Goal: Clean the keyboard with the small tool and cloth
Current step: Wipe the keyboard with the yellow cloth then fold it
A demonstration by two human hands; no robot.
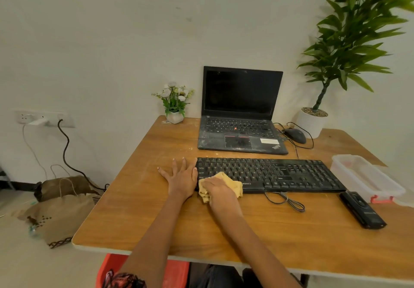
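Observation:
A black keyboard [280, 172] lies across the middle of the wooden desk [224, 231], its cable looped in front. My right hand [218, 192] presses a crumpled yellow cloth [234, 185] onto the keyboard's near left corner, fingers curled over the cloth. My left hand [182, 175] lies flat on the desk with fingers spread, its edge against the keyboard's left end. A small black tool [361, 209] lies on the desk at the right, in front of the keyboard's right end.
A dusty open laptop [240, 117] stands behind the keyboard, with a mouse [295, 135] to its right. A clear plastic box [367, 176] sits at the right edge. A small flower pot [174, 104] and a tall plant [336, 52] stand at the back. Paper bags lie on the floor left.

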